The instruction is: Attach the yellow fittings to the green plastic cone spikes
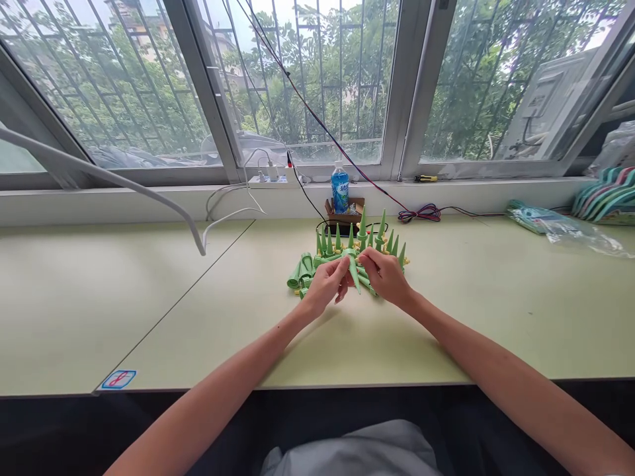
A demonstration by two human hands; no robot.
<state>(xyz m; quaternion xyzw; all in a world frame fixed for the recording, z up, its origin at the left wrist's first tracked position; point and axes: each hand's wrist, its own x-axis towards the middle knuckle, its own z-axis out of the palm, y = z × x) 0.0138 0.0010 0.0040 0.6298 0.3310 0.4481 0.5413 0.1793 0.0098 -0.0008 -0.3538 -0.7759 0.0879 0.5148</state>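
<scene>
My left hand [325, 284] is closed on a light green plastic cone [354, 274], whose narrow tip points down toward me. Close beside the cone's wide end, my right hand [387, 277] is pinched; whatever it holds is too small and covered to make out. Behind both hands, several green cones [363, 228] stand upright in a cluster, with small yellow pieces at their bases. More green cones [306, 264] lie in a loose pile by my left hand, and a few lie partly hidden under my hands.
A blue liquid bottle [340, 190] stands in a small brown box [356, 213] at the back. Coiled cable [421, 213] lies right of it. Hangers [602, 195] and plastic packaging [560, 225] sit far right. A white cable [163, 198] hangs at left. The table [198, 344] ends near me.
</scene>
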